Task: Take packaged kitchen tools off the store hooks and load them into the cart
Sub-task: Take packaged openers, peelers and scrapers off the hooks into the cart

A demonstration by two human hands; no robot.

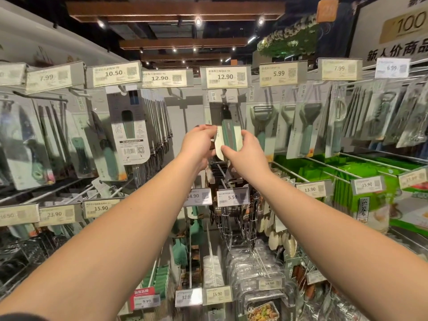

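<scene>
Packaged tool (228, 135), green handle on a pale card, hangs under the 12.90 tag (225, 77), top end up at the hook (224, 95). Both arms reach up to it. Left hand (196, 144) pinches the card's left edge, fingers curled round it. Right hand (245, 154) grips the right edge and lower corner, thumb across the front. Right of the tag: peelers (262, 126) in matching packs under 5.99. Left of the tag: more carded tools, one pack (129, 126) turned back-side out. Below the tag: lower rows with price labels and green packets (347, 172).
</scene>
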